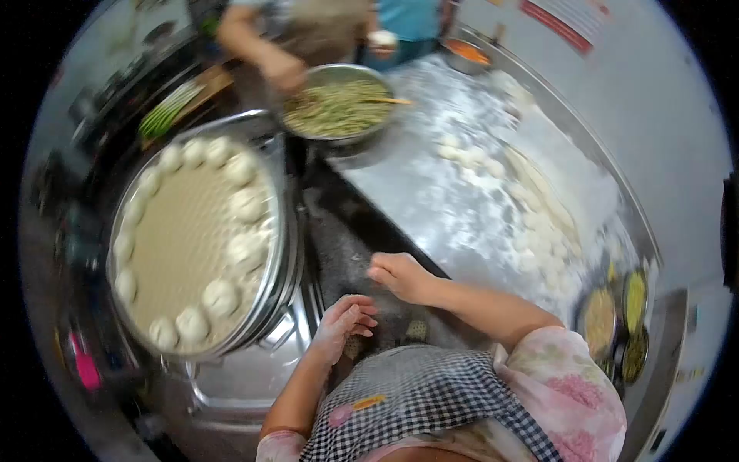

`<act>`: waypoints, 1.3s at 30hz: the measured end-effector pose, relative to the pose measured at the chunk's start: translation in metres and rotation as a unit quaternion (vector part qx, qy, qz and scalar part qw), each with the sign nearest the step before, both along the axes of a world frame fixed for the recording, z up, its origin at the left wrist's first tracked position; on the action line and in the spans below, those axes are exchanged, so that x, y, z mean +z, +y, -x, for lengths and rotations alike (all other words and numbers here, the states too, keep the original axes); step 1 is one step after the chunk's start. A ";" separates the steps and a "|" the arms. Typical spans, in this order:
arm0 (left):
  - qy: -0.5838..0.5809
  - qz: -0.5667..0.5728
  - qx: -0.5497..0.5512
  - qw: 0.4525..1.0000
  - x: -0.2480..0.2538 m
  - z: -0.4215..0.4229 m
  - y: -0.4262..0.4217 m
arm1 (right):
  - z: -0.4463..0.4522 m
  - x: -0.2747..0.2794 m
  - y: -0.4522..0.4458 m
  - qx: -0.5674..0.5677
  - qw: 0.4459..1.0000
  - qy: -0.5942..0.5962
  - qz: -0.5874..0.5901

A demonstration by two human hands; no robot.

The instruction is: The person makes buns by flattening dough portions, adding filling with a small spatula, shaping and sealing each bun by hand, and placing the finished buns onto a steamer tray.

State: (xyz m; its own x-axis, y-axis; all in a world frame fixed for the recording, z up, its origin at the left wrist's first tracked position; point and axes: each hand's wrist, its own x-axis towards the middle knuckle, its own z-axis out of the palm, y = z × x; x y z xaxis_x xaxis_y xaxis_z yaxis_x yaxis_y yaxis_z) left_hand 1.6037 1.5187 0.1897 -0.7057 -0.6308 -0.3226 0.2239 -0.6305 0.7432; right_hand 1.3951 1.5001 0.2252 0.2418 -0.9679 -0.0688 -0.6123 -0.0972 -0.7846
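My left hand [342, 327] is over the gap between the steamer and the table, its fingers loosely bent and partly spread, with nothing seen in it. Across from it, my right hand [399, 276] is closed in a loose fist near the table's edge, and no object shows in it. To the left stands a round steamer tray [185, 246] with white filled buns [221, 297] around its rim. On the floured metal table [385, 181] at right lie small dough pieces [469, 158] and a long strip of dough [543, 192].
A metal bowl of chopped green filling [339, 112] holds a wooden-looking utensil; another person's hand [285, 73] is at its rim. A bowl with orange contents [467, 55] stands behind. Several small containers [599, 319] are at right. Green stalks [169, 108] lie at far left.
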 end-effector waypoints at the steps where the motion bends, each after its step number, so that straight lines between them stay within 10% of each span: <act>1: -0.022 0.008 -0.035 0.999 -0.005 0.022 -0.004 | 0.029 -0.009 0.019 -0.023 1.000 0.016 -0.013; 4: -0.095 0.045 -0.120 0.987 -0.007 0.098 -0.005 | 0.104 -0.025 0.088 -0.250 0.952 -0.077 -0.158; 11: -0.169 0.296 -0.273 0.900 -0.047 0.278 0.000 | 0.211 -0.068 0.250 -0.496 0.849 -0.169 -0.071; 15: -0.184 0.660 -0.209 0.698 -0.056 0.382 0.017 | 0.238 -0.086 0.309 -0.574 0.794 -0.179 -0.091; 21: -0.201 0.782 -0.274 0.523 -0.068 0.482 0.017 | 0.278 -0.096 0.340 -0.577 0.773 -0.237 -0.113; 27: -0.215 0.730 -0.203 0.616 -0.039 0.433 -0.013 | 0.309 -0.102 0.330 -0.531 0.816 -0.206 -0.092; 32: -0.351 0.693 -0.263 0.572 -0.053 0.334 -0.038 | 0.324 -0.104 0.303 -0.473 0.848 -0.214 -0.108; 39: -0.254 0.802 -0.145 0.521 -0.097 0.378 -0.020 | 0.331 -0.062 0.216 -0.400 0.913 -0.078 -0.022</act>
State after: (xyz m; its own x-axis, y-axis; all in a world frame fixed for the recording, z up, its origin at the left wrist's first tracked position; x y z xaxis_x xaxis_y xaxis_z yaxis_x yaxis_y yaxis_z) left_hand 1.2260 1.4991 0.0927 -0.9269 -0.2667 0.2641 -0.1901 0.9402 0.2825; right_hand 1.0637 1.7163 0.1628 -0.5309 -0.8362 -0.1373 -0.3545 0.3663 -0.8603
